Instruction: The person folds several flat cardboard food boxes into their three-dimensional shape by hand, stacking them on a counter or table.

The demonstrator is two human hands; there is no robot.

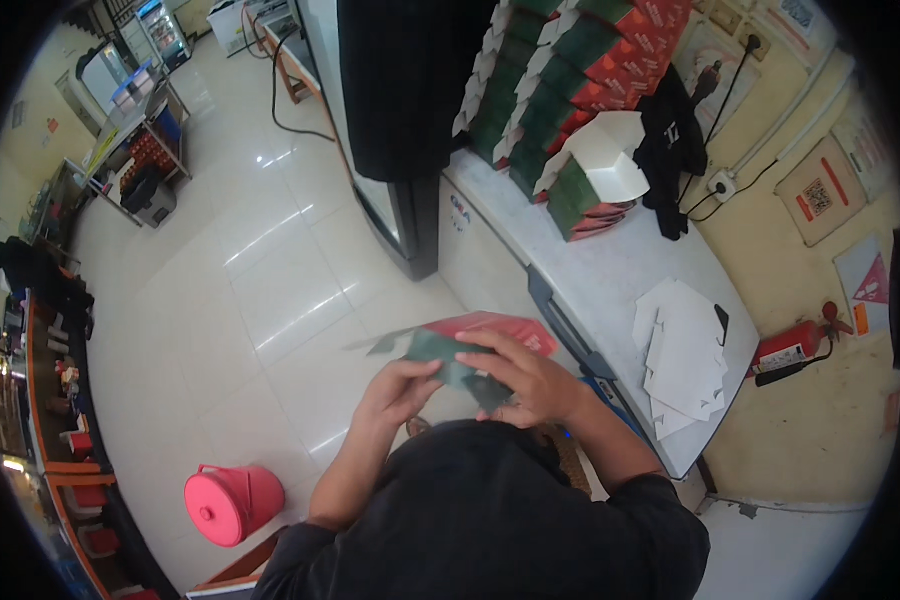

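Observation:
In front of my body I hold a green and red cardboard food box [440, 350], partly folded and smeared by motion at its left end. My left hand [398, 388] pinches its near left edge between thumb and fingers. Across its right part lie the fingers of my right hand [525, 378], with the thumb underneath. To the right, on a white chest freezer [540, 225], rests a pile of flat white box blanks [682, 360]. Farther back on the same top stand stacked green and red boxes [540, 110], and the nearest box [610, 165] has its white flaps raised.
A pink lidded bucket [232, 503] stands on the tiled floor at the lower left. On the right wall hangs a red fire extinguisher [792, 345], near cables and a socket [722, 184]. Black cloth [670, 150] hangs beside the boxes. Shelving [70, 440] runs along the left.

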